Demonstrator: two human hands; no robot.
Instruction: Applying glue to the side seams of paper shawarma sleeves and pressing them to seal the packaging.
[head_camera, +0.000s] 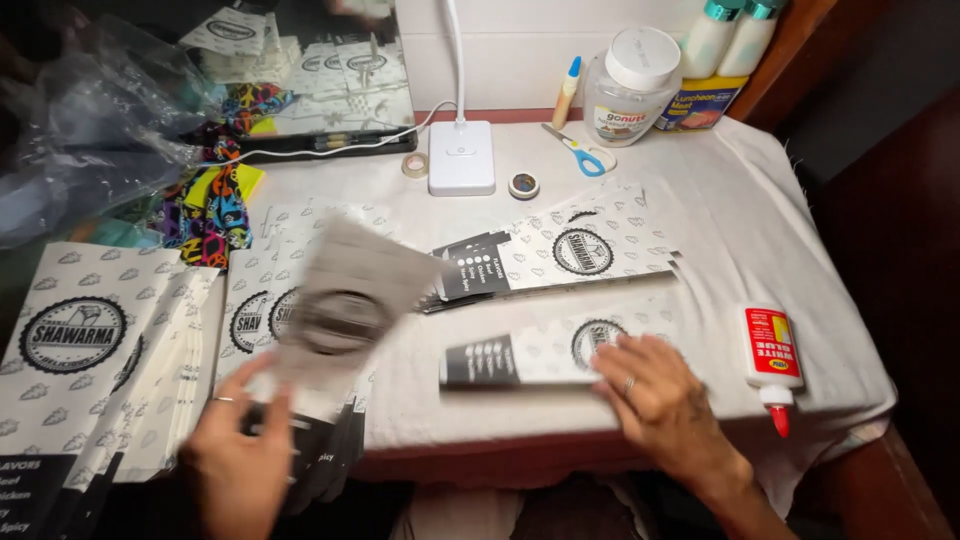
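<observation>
White cloth covers the counter (760, 210), which fills most of the frame beneath a pale tiled wall. At far left, crumpled clear plastic bags (80, 130) sit in the upper corner, with a stack of printed paper sleeves (80, 350) fanned out below them. Just right of that, a bright patterned fabric (210, 215) lies near a dark tray (320, 90) holding more printed sheets. At lower left, the left hand (240, 460) pinches a motion-blurred paper sleeve (345, 300) in a narrow grip, lifted above another pile on the counter. At upper centre stands a white lamp base (461, 157), with two tape rolls (523, 185) beside it. Right of centre, a fanned pile of sleeves (580, 250) lies above a single folded sleeve (540, 355); the right hand (660, 395) presses flat on its right end, fingers spread, gripping nothing. Blue-handled scissors (578, 152) and a white-lidded jar (630, 85) sit at upper right. A white glue bottle (771, 360) with a red tip lies at the far right, near the counter's edge.
</observation>
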